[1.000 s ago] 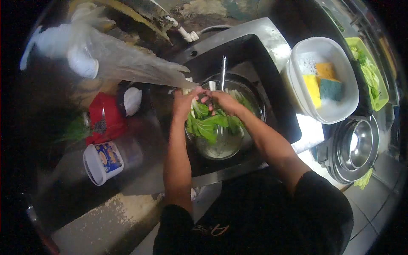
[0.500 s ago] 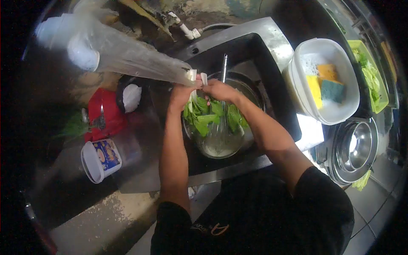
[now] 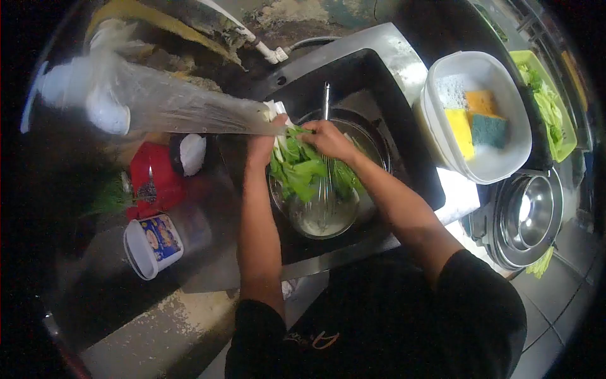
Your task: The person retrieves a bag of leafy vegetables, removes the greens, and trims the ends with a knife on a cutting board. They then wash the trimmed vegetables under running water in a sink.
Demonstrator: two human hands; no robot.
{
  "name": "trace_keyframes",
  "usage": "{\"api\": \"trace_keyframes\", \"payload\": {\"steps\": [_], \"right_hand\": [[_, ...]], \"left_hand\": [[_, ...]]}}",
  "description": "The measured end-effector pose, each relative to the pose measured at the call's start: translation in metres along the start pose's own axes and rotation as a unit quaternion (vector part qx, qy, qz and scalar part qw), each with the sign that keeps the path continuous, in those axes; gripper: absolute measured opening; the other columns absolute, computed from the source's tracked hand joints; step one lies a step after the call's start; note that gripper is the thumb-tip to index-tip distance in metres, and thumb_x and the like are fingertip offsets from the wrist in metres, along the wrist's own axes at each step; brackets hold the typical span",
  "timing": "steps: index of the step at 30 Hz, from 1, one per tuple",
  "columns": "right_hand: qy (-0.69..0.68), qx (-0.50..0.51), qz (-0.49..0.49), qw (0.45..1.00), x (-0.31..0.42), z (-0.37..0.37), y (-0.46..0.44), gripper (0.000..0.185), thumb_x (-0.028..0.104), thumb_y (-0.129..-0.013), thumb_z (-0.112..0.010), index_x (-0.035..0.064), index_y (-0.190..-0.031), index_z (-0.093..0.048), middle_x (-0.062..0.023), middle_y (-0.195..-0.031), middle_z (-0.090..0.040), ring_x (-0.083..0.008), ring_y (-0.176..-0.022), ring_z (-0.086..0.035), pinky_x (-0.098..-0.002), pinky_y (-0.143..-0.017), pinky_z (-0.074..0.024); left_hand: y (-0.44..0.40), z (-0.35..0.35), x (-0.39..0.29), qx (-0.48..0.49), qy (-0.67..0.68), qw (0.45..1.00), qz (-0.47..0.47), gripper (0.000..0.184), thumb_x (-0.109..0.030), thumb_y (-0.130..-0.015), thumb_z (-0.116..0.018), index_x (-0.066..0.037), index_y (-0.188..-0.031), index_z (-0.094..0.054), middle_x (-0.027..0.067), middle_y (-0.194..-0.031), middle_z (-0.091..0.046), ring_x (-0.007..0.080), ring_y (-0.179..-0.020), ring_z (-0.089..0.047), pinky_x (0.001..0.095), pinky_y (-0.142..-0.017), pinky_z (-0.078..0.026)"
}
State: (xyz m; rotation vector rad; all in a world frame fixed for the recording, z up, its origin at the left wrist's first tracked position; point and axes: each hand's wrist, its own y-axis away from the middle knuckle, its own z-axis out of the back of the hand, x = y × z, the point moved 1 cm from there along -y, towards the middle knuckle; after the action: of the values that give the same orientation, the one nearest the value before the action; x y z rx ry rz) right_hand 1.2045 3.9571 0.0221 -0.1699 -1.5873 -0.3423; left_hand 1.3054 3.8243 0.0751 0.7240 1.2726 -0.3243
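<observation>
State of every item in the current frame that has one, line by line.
Left hand: closed around stems
Right hand: curled, fingertips at leaves
Leafy greens: bunched, leaves hanging
Whisk: handle up
Sponge container: open
Steel bowls: nested
Green basket: open, holding leaves

The single head camera looks forward and steeply down from above the wearer's chest, taking in both forearms and the whole sink point(image 3: 413, 189).
</observation>
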Motion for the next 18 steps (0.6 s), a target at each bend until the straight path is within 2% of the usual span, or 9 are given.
{"api": "trace_keyframes", "payload": {"steps": [3,6,8,9,10,13,14,17,18], "right_hand": [[-0.005,-0.015,-0.021,1.000,0.014,-0.001,-0.005,0.027,0.017,-0.083,-0.061,0.0016,-0.106,-0.062,-0.0037,-0.080,-0.064,-0.0102,-0.072,-0.057,-0.0273,-0.067,-0.0463],[-0.132,0.006,-0.001,0.991,-0.001,-0.010,-0.010,0.035,0.020,-0.080,-0.064,0.0019,-0.109,-0.060,-0.0080,-0.079,-0.064,-0.0134,-0.072,-0.058,-0.0300,-0.067,-0.0464],[-0.221,0.014,-0.015,0.975,0.008,-0.012,-0.002,0.037,0.021,-0.079,-0.065,0.0015,-0.110,-0.059,-0.0065,-0.079,-0.064,-0.0128,-0.072,-0.057,-0.0292,-0.067,-0.0462],[-0.169,-0.001,-0.028,0.985,0.001,-0.010,-0.003,0.036,0.021,-0.079,-0.065,0.0012,-0.109,-0.059,-0.0063,-0.080,-0.064,-0.0126,-0.072,-0.057,-0.0289,-0.067,-0.0462],[-0.116,-0.018,-0.040,0.992,-0.014,-0.005,-0.007,0.036,0.021,-0.080,-0.065,0.0009,-0.109,-0.060,-0.0061,-0.080,-0.064,-0.0125,-0.072,-0.057,-0.0285,-0.068,-0.0462],[-0.097,-0.045,-0.043,0.993,-0.015,0.008,-0.004,0.035,0.020,-0.080,-0.065,0.0005,-0.108,-0.060,-0.0060,-0.083,-0.065,-0.0123,-0.072,-0.058,-0.0282,-0.069,-0.0467],[-0.115,-0.052,-0.037,0.991,-0.009,0.013,-0.002,0.034,0.020,-0.080,-0.065,0.0005,-0.108,-0.060,-0.0060,-0.084,-0.065,-0.0123,-0.073,-0.058,-0.0281,-0.070,-0.0469],[-0.083,-0.059,-0.046,0.994,0.005,0.017,0.007,0.031,0.018,-0.081,-0.064,0.0003,-0.107,-0.061,-0.0061,-0.085,-0.066,-0.0123,-0.072,-0.058,-0.0279,-0.069,-0.0471],[-0.135,-0.057,-0.055,0.988,0.008,0.018,0.010,0.031,0.017,-0.080,-0.064,0.0000,-0.106,-0.061,-0.0062,-0.084,-0.065,-0.0124,-0.072,-0.058,-0.0281,-0.068,-0.0470]], "left_hand": [[0.025,-0.010,-0.027,-0.052,-0.160,0.983,-0.071,0.033,-0.016,-0.075,-0.070,-0.001,-0.100,-0.054,0.0057,-0.094,-0.055,0.0161,-0.082,-0.053,0.0312,-0.072,-0.045],[0.003,0.005,0.002,0.000,0.075,0.997,0.007,0.038,-0.017,-0.074,-0.071,-0.001,-0.104,-0.054,0.0056,-0.097,-0.056,0.0152,-0.082,-0.054,0.0305,-0.071,-0.046],[-0.014,0.003,0.013,0.020,0.053,0.998,0.039,0.044,-0.019,-0.076,-0.071,-0.001,-0.111,-0.051,0.0098,-0.101,-0.057,0.0185,-0.084,-0.057,0.0309,-0.071,-0.048],[-0.019,0.003,0.018,0.030,0.042,0.997,0.055,0.047,-0.019,-0.077,-0.071,-0.002,-0.115,-0.050,0.0119,-0.103,-0.058,0.0202,-0.085,-0.059,0.0312,-0.071,-0.050],[-0.009,-0.006,0.018,0.058,0.101,0.993,-0.035,0.050,-0.023,-0.075,-0.072,0.001,-0.113,-0.051,0.0132,-0.103,-0.059,0.0214,-0.085,-0.060,0.0319,-0.071,-0.050],[-0.003,-0.030,0.007,-0.044,-0.064,0.996,0.034,0.053,-0.028,-0.073,-0.074,0.004,-0.110,-0.053,0.0150,-0.101,-0.059,0.0226,-0.084,-0.060,0.0332,-0.071,-0.050],[0.008,-0.036,-0.012,0.003,-0.118,0.993,0.023,0.059,-0.032,-0.071,-0.075,0.006,-0.109,-0.052,0.0171,-0.101,-0.058,0.0244,-0.085,-0.060,0.0343,-0.068,-0.050],[-0.003,-0.042,-0.006,-0.042,-0.146,0.988,0.030,0.042,-0.031,-0.072,-0.073,0.004,-0.092,-0.061,0.0114,-0.085,-0.062,0.0219,-0.078,-0.058,0.0363,-0.071,-0.047],[-0.002,-0.044,-0.004,-0.063,-0.098,0.993,-0.035,0.040,-0.033,-0.072,-0.072,0.003,-0.088,-0.062,0.0098,-0.079,-0.062,0.0183,-0.072,-0.058,0.0347,-0.064,-0.048]]}}
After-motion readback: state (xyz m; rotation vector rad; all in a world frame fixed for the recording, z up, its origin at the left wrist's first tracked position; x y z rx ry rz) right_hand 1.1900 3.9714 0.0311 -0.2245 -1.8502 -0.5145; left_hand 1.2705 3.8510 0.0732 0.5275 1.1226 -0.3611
